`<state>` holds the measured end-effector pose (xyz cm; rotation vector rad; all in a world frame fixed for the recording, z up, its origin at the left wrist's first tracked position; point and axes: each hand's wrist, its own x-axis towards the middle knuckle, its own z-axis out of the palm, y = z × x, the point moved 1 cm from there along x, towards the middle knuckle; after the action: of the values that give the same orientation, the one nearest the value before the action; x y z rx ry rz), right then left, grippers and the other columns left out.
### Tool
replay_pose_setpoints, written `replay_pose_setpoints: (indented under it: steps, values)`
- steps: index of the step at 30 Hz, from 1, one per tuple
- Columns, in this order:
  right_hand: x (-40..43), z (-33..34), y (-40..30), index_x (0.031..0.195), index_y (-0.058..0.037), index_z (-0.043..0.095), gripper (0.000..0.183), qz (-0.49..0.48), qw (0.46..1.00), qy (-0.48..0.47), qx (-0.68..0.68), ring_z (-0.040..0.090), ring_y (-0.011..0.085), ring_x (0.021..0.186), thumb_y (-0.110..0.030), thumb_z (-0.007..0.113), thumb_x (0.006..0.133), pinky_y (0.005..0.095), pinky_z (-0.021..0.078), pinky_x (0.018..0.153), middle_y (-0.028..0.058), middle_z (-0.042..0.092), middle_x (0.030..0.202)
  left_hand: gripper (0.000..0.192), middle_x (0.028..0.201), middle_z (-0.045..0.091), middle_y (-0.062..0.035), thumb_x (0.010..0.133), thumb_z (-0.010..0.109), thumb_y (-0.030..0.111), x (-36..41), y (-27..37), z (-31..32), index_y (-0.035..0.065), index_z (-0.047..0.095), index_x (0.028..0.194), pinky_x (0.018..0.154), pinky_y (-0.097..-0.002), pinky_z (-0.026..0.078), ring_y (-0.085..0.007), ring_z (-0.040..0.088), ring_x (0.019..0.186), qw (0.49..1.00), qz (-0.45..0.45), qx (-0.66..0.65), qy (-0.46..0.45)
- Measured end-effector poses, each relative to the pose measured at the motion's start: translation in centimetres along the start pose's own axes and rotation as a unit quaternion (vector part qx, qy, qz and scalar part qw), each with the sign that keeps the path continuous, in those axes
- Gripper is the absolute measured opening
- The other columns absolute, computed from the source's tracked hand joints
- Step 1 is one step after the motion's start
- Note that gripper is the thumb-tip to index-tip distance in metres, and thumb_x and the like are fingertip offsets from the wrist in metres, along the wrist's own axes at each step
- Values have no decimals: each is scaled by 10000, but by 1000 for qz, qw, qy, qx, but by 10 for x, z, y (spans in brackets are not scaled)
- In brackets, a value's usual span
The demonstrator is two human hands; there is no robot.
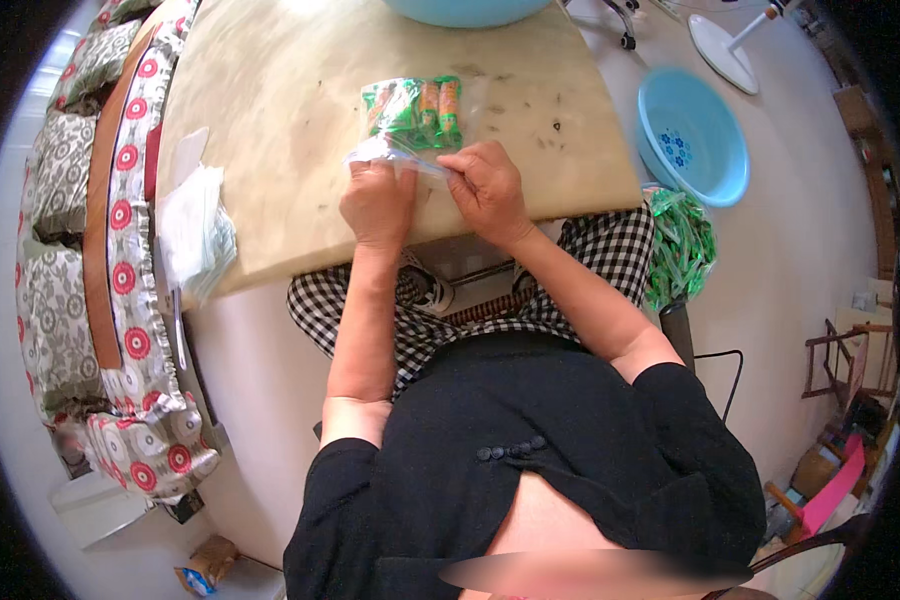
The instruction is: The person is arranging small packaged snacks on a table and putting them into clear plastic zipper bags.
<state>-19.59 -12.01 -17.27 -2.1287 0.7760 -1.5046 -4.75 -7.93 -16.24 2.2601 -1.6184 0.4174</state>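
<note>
A clear plastic zip bag point(474, 112) lies on the table, its mouth towards me. Inside it are several small green and orange wrapped packets point(420, 112), side by side. My left hand point(379, 201) is at the left part of the bag's mouth, its fingertips partly hidden by the plastic. The right end of the mouth is pinched between the thumb and fingers of my right hand point(489, 187).
A stack of clear bags point(195, 225) rests at the table's left edge. A blue basin point(469, 9) stands at the far edge. On the right are another blue basin point(694, 139) and, below it, a bag of green packets point(681, 247). A patterned sofa point(124, 217) borders the left side.
</note>
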Motion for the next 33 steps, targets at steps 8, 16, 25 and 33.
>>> replay_pose_setpoints:
  steps: [8, 16, 25, 33]
  values:
    - [0, 0, 5, 879, -86, 638, 168, 3, 1000, -8, -23, 569, 295, 791, -48, 655, 716, 401, 471, 687, 89, 600, 823, 134, 817, 616, -53, 767, 707, 240, -30, -34, -29, 139, 633, 814, 506, -371, 495, -243, 603, 578, 972, 148, -133, 123]
    - [-10, 0, -2, 862, -96, 661, 161, -47, 996, -24, -70, 583, 283, 776, -45, 663, 709, 394, 478, 669, 79, 616, 813, 377, 900, 599, -95, 751, 713, 315, -22, -51, -28, 78, 595, 1019, 697, -382, 497, -252, 614, 800, 973, -70, -183, 119]
    - [-5, -8, -18, 867, -104, 663, 157, -52, 988, -54, -134, 602, 280, 723, -65, 655, 715, 395, 479, 646, 67, 627, 801, 169, 711, 643, -85, 789, 621, 163, -17, -52, -16, 79, 657, 932, 618, -357, 495, -237, 631, 656, 932, -191, -304, 48]
    - [-11, -15, -13, 905, -101, 661, 265, -50, 984, -67, -159, 606, 285, 765, -29, 642, 651, 399, 484, 666, 78, 621, 827, 210, 645, 637, -77, 776, 616, 150, -26, -60, -22, 77, 651, 970, 598, -355, 500, -232, 624, 585, 938, -184, -291, 31]
